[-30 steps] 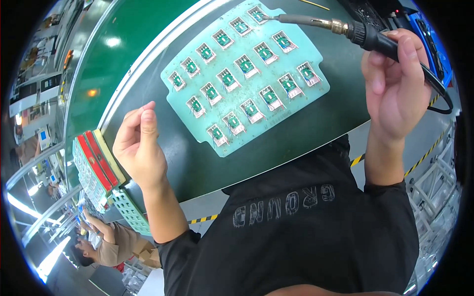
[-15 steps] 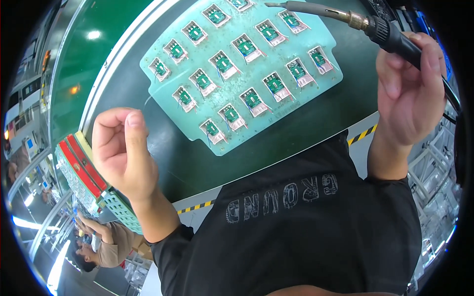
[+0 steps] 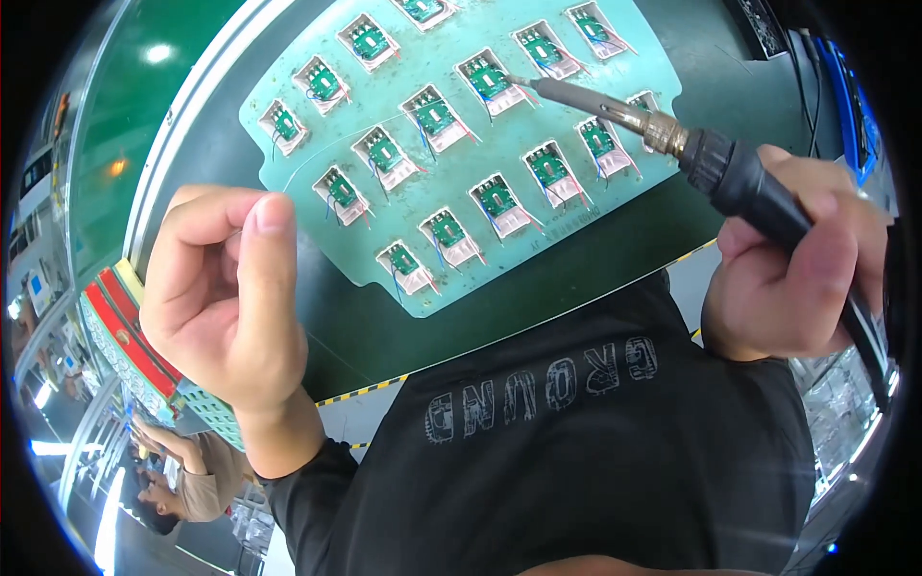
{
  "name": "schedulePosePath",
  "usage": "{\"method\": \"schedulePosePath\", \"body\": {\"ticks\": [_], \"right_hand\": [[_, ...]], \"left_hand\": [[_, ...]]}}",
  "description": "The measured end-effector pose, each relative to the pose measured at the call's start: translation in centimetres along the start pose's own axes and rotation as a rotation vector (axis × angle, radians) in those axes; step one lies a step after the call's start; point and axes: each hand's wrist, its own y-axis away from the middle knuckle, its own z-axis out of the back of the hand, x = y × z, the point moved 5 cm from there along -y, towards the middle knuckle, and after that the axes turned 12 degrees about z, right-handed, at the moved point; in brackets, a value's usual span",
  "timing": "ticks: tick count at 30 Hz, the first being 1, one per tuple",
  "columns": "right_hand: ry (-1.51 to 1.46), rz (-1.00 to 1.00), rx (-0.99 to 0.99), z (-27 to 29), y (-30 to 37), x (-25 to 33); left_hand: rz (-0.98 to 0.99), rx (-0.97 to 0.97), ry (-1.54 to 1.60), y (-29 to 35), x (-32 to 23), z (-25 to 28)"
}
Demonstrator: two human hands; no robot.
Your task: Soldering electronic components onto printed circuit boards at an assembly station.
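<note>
My right hand (image 3: 807, 254) grips the black handle of a soldering iron (image 3: 720, 168), fingers wrapped round it. Its slim tip points left over the tray, close to a green circuit board (image 3: 487, 80) in the middle row; contact cannot be made out. My left hand (image 3: 226, 298) is raised at the tray's left side, thumb and forefinger pinched. From that pinch a thin pale strand, apparently solder wire (image 3: 328, 145), arcs over the tray. The teal tray (image 3: 523, 252) holds several white housings, each with a small green board and red and blue wires.
The tray lies on a dark green worktop (image 3: 336, 336) with a pale rail on its far left. Red and green boxes (image 3: 134, 336) and a green basket stand at left. A black device (image 3: 759, 29), cables and a blue object (image 3: 850, 106) are at right. Another person (image 3: 187, 480) sits lower left.
My right hand has come down, bringing the soldering iron's tip from the tray's far edge to the middle row. My left hand has shifted slightly left; the view has moved a little.
</note>
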Motion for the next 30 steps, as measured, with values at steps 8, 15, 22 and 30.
{"method": "schedulePosePath", "body": {"ticks": [8, 15, 22, 30], "right_hand": [[0.121, 0.160, 0.197, -1.2, -1.4, 0.6], [0.173, 0.176, 0.271, -1.7, -1.9, 0.7], [0.192, 0.176, 0.156, -2.8, -1.5, 1.0], [0.210, 0.162, 0.097, -3.6, -1.5, 1.2]], "left_hand": [[-0.063, 0.000, 0.037, 0.0, -0.3, -0.9], [-0.078, 0.012, 0.033, 0.0, -0.3, -1.4], [-0.079, -0.008, 0.006, 0.1, -0.5, -1.5], [-0.107, -0.008, 0.006, 0.0, -0.5, -1.7]]}}
